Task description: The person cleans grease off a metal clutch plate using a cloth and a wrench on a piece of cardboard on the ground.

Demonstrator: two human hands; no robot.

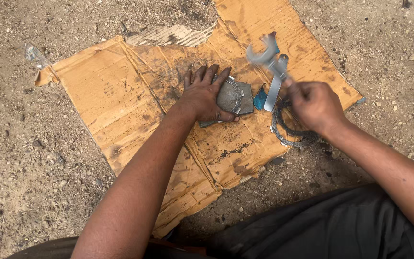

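A sheet of worn, oil-stained cardboard [120, 91] lies on gravelly ground [25, 168], apparently as a working mat that keeps the parts out of the grit. Near its middle the left hand [203, 98] presses flat, fingers spread, on a grey slab [235, 98] with a curved piece of thin gasket across it, seemingly pinning both so they cannot shift. The right hand [315, 105], near the cardboard's right edge, is clenched around the shaft of an open-ended spanner [269, 60] raised above the slab; its head is blurred with motion. A ring-shaped gasket [283, 132] lies under that wrist, and a blue scrap [260, 100] sits just beside the slab.
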